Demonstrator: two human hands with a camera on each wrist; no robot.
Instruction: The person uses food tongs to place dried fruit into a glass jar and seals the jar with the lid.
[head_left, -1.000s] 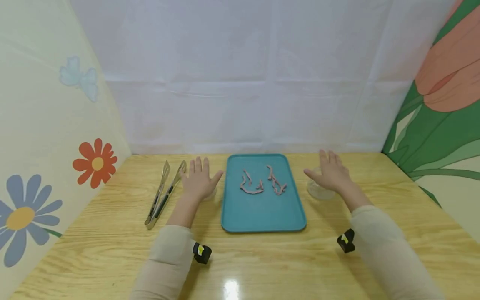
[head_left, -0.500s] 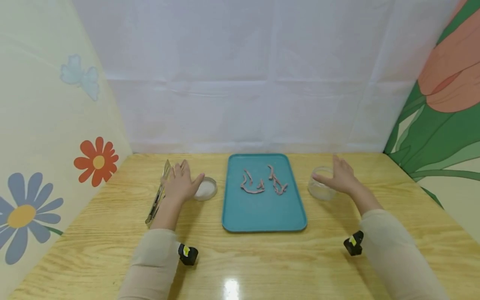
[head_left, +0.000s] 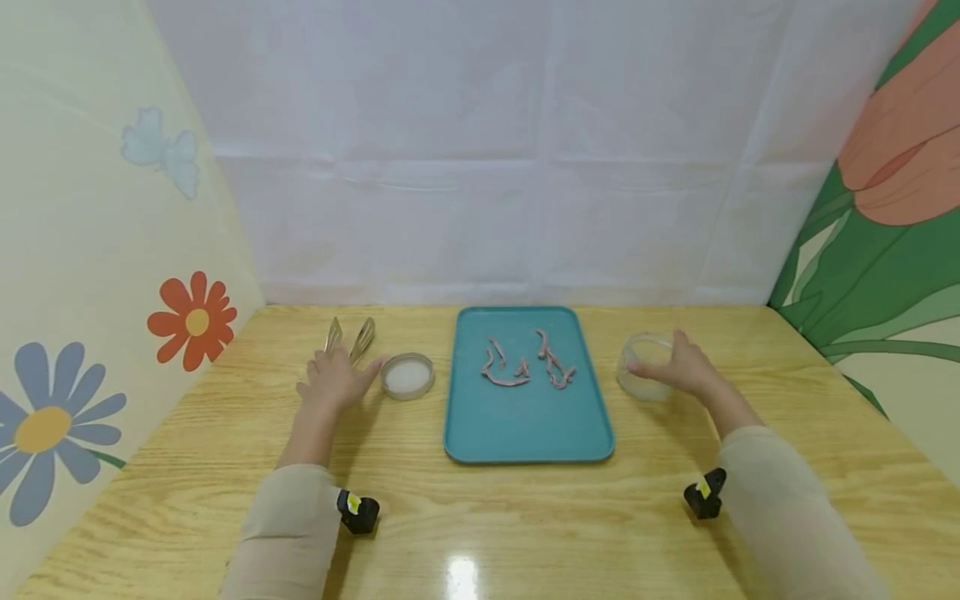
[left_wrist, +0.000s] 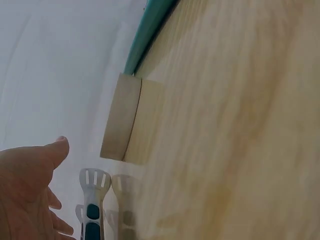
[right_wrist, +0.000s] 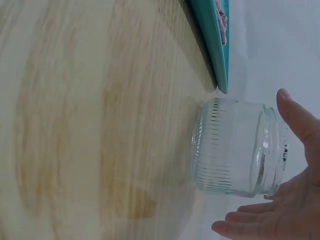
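My left hand (head_left: 332, 385) hovers over the metal tongs (head_left: 362, 340), fingers spread and loosely bent; most of the tongs' length is hidden beneath it. In the left wrist view, a gap separates the thumb from the tongs (left_wrist: 93, 210). Just right of that hand lies a round lid (head_left: 407, 377), pale inside. On the other side, my right hand (head_left: 681, 368) is at a clear glass jar (head_left: 639, 386), thumb on one side of its mouth and fingers on the other. The right wrist view shows the jar (right_wrist: 230, 147) standing upright on the table; firm contact cannot be told.
Between the hands lies a teal tray (head_left: 528, 433) with several thin pinkish meat-like strips (head_left: 553, 367) on it. A white sheet (head_left: 480, 167) hangs behind the wooden table (head_left: 510, 533). Flower-painted panels stand at both sides.
My left hand has moved left and nearer me, from over the lid to over the tongs, uncovering the lid. My right hand has shifted right and lowered beside the jar.
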